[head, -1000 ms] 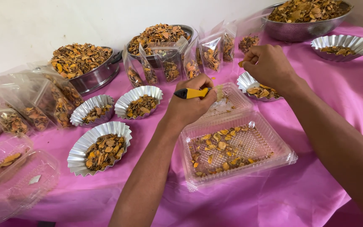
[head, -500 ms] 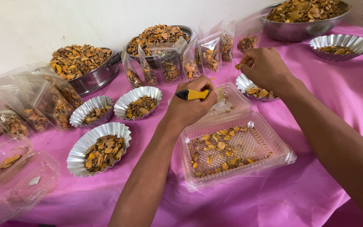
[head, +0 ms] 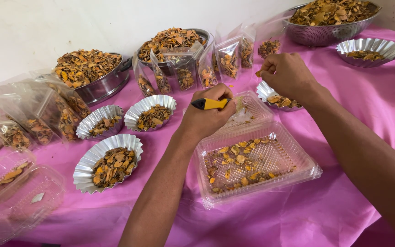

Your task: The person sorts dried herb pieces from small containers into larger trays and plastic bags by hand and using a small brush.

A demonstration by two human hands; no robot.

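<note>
Pink cloth covers the table (head: 344,215), which runs up to a pale wall at the far side. Near the middle lies a clear plastic clamshell box (head: 257,162), its lid thrown open toward the far side, with a thin layer of orange-brown dried slices spread over its base. The left hand (head: 206,116) hovers over the open lid, its grip closed tight around a yellow-handled tool (head: 210,104) whose working end is hidden by the fingers. The right hand (head: 286,75) sits farther back and to the right, fingertips pinched narrow on a small piece of the dried slices, just above a fluted foil cup (head: 277,97) that holds more of them. Three more foil cups (head: 110,160) filled with slices stand to the left, with another at the far right. Clear pouches (head: 184,73) of slices stand upright at the far middle and far left, in front of metal bowls (head: 92,73) heaped with the same. Two shut clear boxes (head: 19,201) rest at the near left.
</note>
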